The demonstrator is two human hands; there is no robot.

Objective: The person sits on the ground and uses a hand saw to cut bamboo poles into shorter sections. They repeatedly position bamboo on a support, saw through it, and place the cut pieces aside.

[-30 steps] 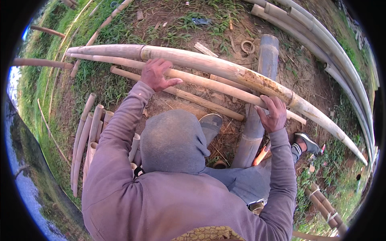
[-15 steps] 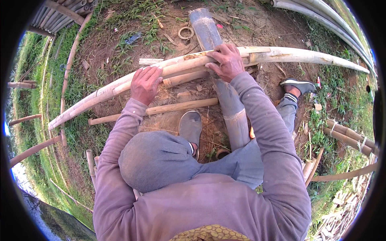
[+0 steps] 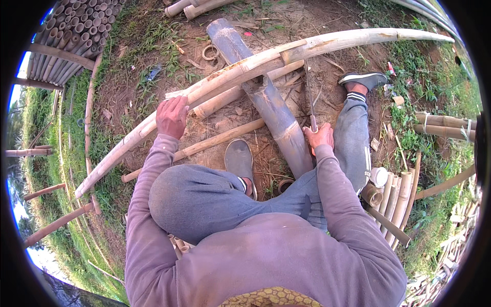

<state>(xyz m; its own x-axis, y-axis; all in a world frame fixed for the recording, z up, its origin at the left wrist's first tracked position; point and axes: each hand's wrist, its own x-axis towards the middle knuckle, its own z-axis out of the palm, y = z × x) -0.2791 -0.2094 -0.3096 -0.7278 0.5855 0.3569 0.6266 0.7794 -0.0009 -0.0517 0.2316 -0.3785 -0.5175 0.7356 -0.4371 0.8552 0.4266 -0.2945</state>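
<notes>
My left hand (image 3: pixel 171 116) presses flat on the long pale bamboo pole (image 3: pixel 240 71), steadying it across the thick grey log (image 3: pixel 266 100), while my right hand (image 3: pixel 319 137) is closed around the knife handle (image 3: pixel 313 123), blade up against the pole.

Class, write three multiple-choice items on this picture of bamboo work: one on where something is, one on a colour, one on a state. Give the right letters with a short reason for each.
1. Where does the left hand rest?
A. on the long pale bamboo pole
B. on the grey shoe
C. on the grass

2. What colour are the sleeves of the person's top?
A. yellow
B. purple
C. white

3. What is the state of the right hand?
A. open and flat on the ground
B. closed in a grip on the handle of a long blade
C. holding a rope

Answers: 1 A, the palm lies on the curved pale pole. 2 B, both arms are covered in purple cloth. 3 B, the fingers wrap the handle and the blade points up toward the pole.
</notes>
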